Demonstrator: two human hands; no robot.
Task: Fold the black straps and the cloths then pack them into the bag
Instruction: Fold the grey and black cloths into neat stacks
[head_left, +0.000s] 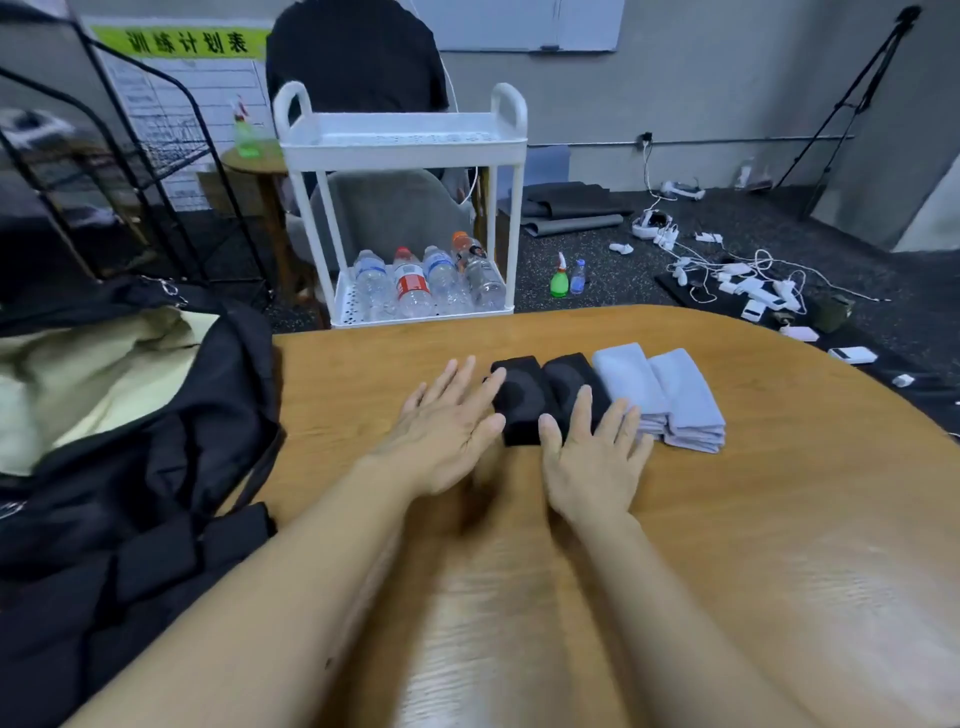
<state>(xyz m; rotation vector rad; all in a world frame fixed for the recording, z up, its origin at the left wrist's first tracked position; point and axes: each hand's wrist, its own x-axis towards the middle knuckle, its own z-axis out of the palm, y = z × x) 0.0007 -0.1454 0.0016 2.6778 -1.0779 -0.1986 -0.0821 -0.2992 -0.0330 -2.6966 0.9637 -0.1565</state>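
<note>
Two folded black straps (524, 395) lie side by side on the wooden table (779, 519), with two folded light-blue cloths (670, 395) stacked in a row to their right. My left hand (447, 426) is flat and open just left of the straps, its thumb near the left strap's front corner. My right hand (592, 452) is open with straight fingers that rest on the front edge of the right strap and the nearest cloth. The black bag (130, 467) stands open at the left, showing its cream lining.
A white cart (405, 150) with several water bottles stands beyond the table's far edge. A person in black sits behind it. A black wire rack (119, 171) is at the back left. Cables and devices litter the floor at the right.
</note>
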